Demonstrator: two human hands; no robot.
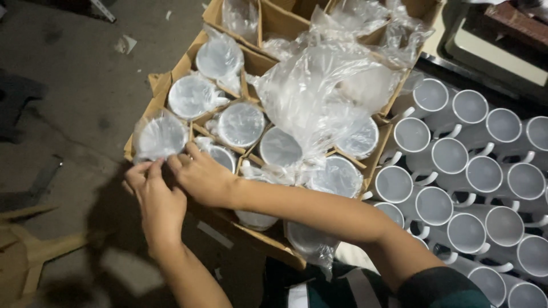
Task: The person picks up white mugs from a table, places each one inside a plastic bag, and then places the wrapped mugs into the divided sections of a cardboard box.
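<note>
A cardboard box [171, 73] with divider cells holds several white mugs, each wrapped in a clear plastic bag. At its near-left corner a wrapped mug [160, 136] sits raised above its cell. My left hand [157, 202] reaches up from below and pinches the plastic at the mug's lower edge. My right hand [201, 178], its arm crossing in from the right, grips the same mug's plastic just beside the left hand. Both hands touch each other at the fingertips. The mug's lower body is hidden behind my fingers.
A heap of loose, crumpled plastic bags [325, 85] lies over the box's middle and right side. Several unwrapped white mugs [451, 157] stand in rows to the right. A second cardboard box [274, 20] sits behind. Grey concrete floor [74, 85] lies left, with cardboard scraps [34, 251].
</note>
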